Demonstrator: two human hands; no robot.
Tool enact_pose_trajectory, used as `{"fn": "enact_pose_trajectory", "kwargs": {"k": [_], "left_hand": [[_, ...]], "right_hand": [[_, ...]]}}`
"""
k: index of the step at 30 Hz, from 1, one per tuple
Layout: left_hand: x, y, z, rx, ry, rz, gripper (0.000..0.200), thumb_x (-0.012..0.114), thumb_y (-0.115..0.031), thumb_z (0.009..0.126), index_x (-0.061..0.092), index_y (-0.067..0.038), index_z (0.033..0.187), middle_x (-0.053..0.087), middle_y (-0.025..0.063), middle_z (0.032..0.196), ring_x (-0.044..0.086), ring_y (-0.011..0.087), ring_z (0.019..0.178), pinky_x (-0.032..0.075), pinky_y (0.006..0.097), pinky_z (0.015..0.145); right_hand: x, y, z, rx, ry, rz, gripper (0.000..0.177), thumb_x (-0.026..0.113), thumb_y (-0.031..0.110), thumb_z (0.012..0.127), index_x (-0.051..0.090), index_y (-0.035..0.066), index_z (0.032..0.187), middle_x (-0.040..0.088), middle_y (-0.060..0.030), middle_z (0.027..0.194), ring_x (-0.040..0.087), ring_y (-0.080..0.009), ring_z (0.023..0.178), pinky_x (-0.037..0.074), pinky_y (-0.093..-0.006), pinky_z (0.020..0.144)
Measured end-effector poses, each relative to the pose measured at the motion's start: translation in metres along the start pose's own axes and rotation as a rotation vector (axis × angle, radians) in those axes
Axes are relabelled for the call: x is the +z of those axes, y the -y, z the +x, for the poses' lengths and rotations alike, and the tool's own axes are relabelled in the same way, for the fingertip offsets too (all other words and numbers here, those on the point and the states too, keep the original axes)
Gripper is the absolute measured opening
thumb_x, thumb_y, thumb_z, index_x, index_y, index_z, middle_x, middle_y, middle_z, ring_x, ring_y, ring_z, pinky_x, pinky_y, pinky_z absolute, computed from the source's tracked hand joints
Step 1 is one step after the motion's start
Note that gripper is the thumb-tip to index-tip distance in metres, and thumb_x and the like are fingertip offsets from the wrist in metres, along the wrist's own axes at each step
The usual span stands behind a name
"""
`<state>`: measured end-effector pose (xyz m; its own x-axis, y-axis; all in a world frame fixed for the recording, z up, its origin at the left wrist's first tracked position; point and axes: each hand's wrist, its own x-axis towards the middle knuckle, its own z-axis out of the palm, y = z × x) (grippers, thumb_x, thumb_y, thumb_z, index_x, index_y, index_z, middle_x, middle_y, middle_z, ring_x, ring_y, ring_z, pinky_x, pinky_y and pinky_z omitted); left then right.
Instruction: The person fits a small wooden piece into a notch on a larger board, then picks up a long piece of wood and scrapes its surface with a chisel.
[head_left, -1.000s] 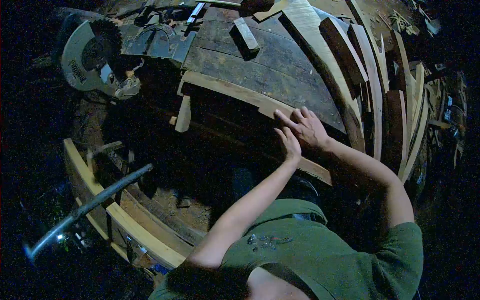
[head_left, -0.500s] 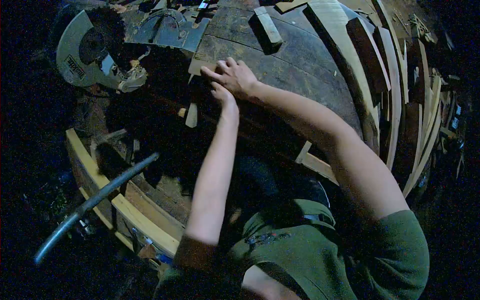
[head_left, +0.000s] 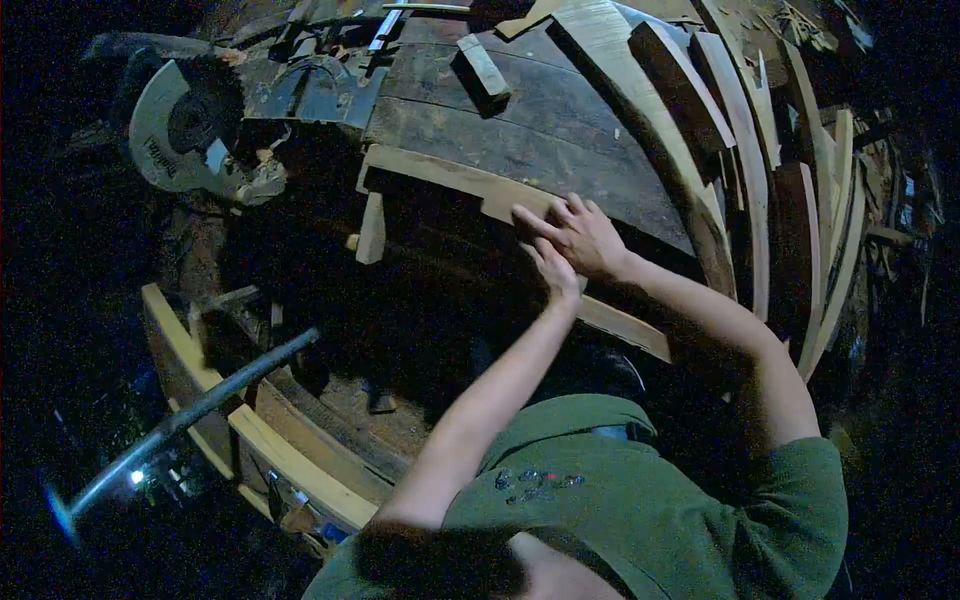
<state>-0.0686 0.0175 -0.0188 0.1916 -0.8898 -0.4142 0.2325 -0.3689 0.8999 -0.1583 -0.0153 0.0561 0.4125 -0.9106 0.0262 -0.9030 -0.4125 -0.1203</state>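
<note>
Closest in, the person's green shirt (head_left: 620, 500) is filling the bottom of the view, and both bare arms are reaching up and away from it. Down to the left, a grey metal rod (head_left: 200, 405) is slanting across a pale wooden frame (head_left: 290, 465) sitting low in the dark.

The left hand (head_left: 558, 272) is pressing against the near edge of a long pale wooden strip (head_left: 440, 175). Its fingers are pointing upward and lying close together, but whether its grip is closing round the strip cannot be told from here. The right hand (head_left: 585, 238) is lying just beyond it and touching it, palm down on top of the same strip, its grip spread flat with the fingers fanning leftward. The strip is lying along the front edge of the dark, worn surface (head_left: 560, 150), running from the upper left down to the lower right past both hands. A short pale offcut (head_left: 371, 228) is hanging just under the strip's left end.

Farther off, a circular saw (head_left: 185, 135) is resting at the surface's left end, well apart from the hands. A small wooden block (head_left: 483, 66) is sitting near the far edge. To the right, a stack of curved planks (head_left: 740, 130) is standing on edge beside the surface.
</note>
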Motion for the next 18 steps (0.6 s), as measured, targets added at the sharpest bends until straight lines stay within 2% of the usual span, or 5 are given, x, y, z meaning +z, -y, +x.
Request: {"fn": "enact_pose_trajectory", "kwargs": {"k": [5,8,9,10,18], "left_hand": [[0.015,0.007,0.001,0.058,0.021,-0.024,0.051,0.016,-0.031,0.094,0.01,-0.002,0.136,0.011,0.0118,0.143,0.011,0.0223,0.131,0.011,0.0332,0.106],[0.011,0.001,0.024,0.121,0.004,-0.028,0.051,0.016,-0.03,0.094,0.011,-0.002,0.136,0.011,0.0119,0.142,0.011,0.0224,0.131,0.011,0.0335,0.106],[0.004,0.0,0.032,0.139,-0.007,-0.022,0.051,0.016,-0.03,0.094,0.011,-0.002,0.136,0.011,0.0119,0.142,0.011,0.0224,0.131,0.011,0.0335,0.106],[-0.013,0.003,0.049,-0.069,-0.085,0.212,0.052,0.016,-0.032,0.094,0.012,-0.002,0.136,0.014,0.0121,0.142,0.015,0.0226,0.13,0.015,0.0331,0.105],[-0.059,-0.036,0.168,-0.214,-0.167,0.191,0.053,0.016,-0.033,0.094,0.014,-0.001,0.135,0.018,0.0123,0.14,0.019,0.0236,0.129,0.018,0.0332,0.104]], "right_hand": [[-0.021,-0.002,-0.026,0.037,0.087,0.099,0.065,0.048,0.031,0.08,0.018,0.025,0.137,0.047,-0.0088,0.093,0.044,-0.024,0.084,0.039,-0.0304,0.071],[-0.015,0.005,0.009,0.04,0.027,0.105,0.065,0.048,0.032,0.081,0.017,0.025,0.138,0.047,-0.0088,0.093,0.044,-0.024,0.085,0.04,-0.0312,0.07],[-0.009,0.007,0.024,0.045,0.012,0.094,0.063,0.045,0.04,0.083,0.015,0.032,0.137,0.049,-0.0069,0.098,0.048,-0.023,0.084,0.043,-0.0315,0.065],[-0.006,0.011,0.038,0.04,0.02,0.104,0.063,0.045,0.04,0.083,0.015,0.032,0.137,0.049,-0.0069,0.098,0.048,-0.023,0.084,0.043,-0.0315,0.065],[0.019,0.03,0.169,-0.103,-0.044,0.064,0.059,0.041,0.045,0.083,0.013,0.037,0.135,0.048,-0.0061,0.107,0.048,-0.0234,0.092,0.045,-0.0326,0.068]]}}
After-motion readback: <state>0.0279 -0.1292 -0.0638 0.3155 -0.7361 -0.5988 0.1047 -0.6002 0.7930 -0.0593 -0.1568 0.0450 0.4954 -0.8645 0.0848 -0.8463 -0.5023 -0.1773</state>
